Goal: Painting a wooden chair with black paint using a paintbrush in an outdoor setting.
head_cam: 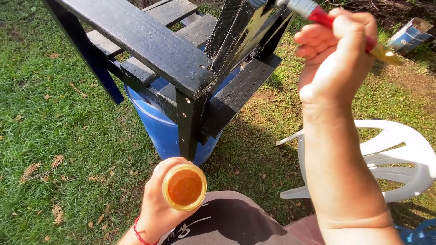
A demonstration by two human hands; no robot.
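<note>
Brushing is the step in hand: the right hand (336, 54) is closed in a fist around a red-handled, metal-ferruled paintbrush (318, 13) at the glossy black wooden slatted chair (181, 59), which rests on a blue plastic barrel (159, 131). Its long axis runs from lower right up to upper left, bristles hidden. The left hand (159, 204) cups a small amber-filled jar (184, 187) low, by the lap; judged next need: reloading there

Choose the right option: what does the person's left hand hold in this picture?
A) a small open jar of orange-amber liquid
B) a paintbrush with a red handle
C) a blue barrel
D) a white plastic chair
A: the left hand grips a small open jar of orange-amber liquid, while the right hand holds the red-handled brush.
</note>
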